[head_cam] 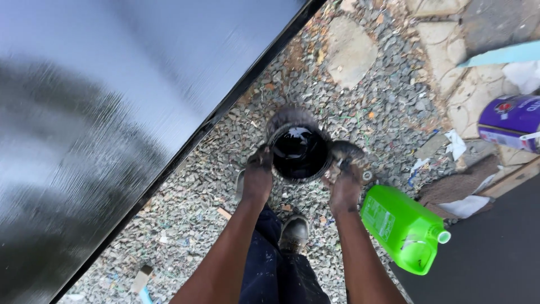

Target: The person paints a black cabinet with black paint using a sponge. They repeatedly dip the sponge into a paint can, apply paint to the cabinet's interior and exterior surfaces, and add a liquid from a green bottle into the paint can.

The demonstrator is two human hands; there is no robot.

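A round can of black paint (300,151) is held out over the gravel, its open top showing glossy black liquid. My left hand (258,177) grips its left side. My right hand (344,183) grips its right side, with a dark, paint-soaked roller or brush head (347,151) beside the fingers; whether that hand also holds it, I cannot tell. Both hands are smeared with black paint. A large flat panel (112,112), freshly painted glossy black, fills the left of the view.
A bright green plastic jug (402,225) lies on its side right of my right arm. A purple paint tin (509,121) lies farther right. Gravel ground (365,101), paper scraps, a dark board (495,253) and my shoe (295,232) lie below.
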